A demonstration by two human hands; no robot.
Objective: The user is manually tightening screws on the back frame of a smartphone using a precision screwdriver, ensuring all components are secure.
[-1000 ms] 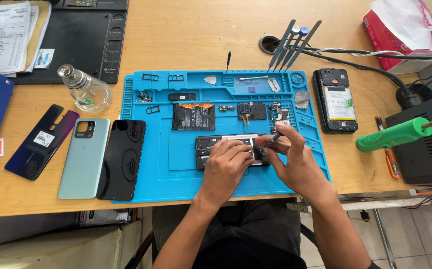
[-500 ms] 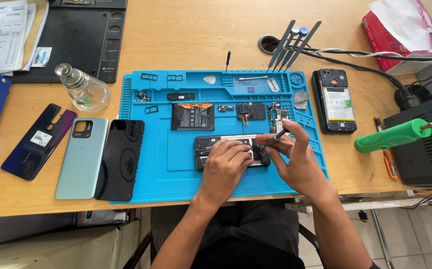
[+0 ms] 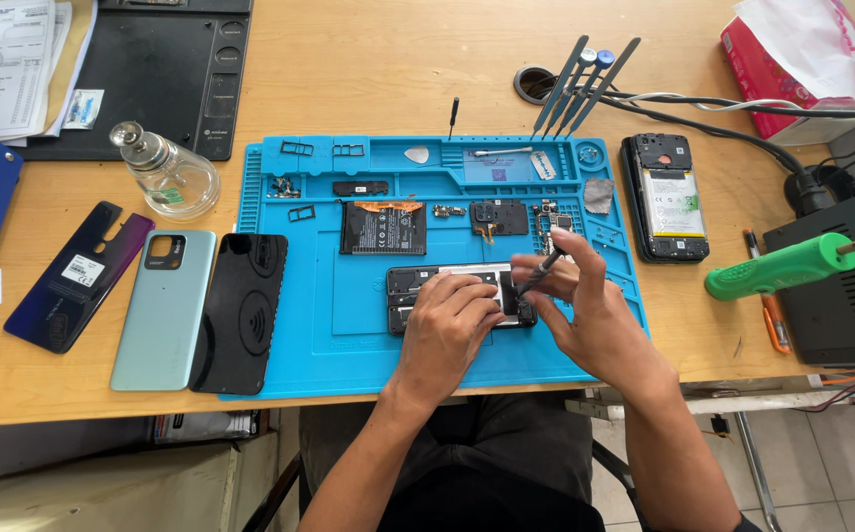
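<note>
Opened black smartphone [image 3: 418,286], long axis parallel to the near edge of the blue silicone repair mat [image 3: 299,325], lying near that edge. Left hand [image 3: 447,330] pressed flat over its middle, fingers closed, steadying. Right hand [image 3: 585,310] just right of it, pinching a thin dark screwdriver [image 3: 538,271] angled down-left toward the phone's right end.

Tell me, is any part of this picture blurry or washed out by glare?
Head view: mostly sharp under even daylight; the right hand and its thin dark tool are slightly motion-blurred; the glossy black phone panel shows soft reflections; the white tissue at top right looks overexposed; table edges bow slightly from the wide lens.
</note>
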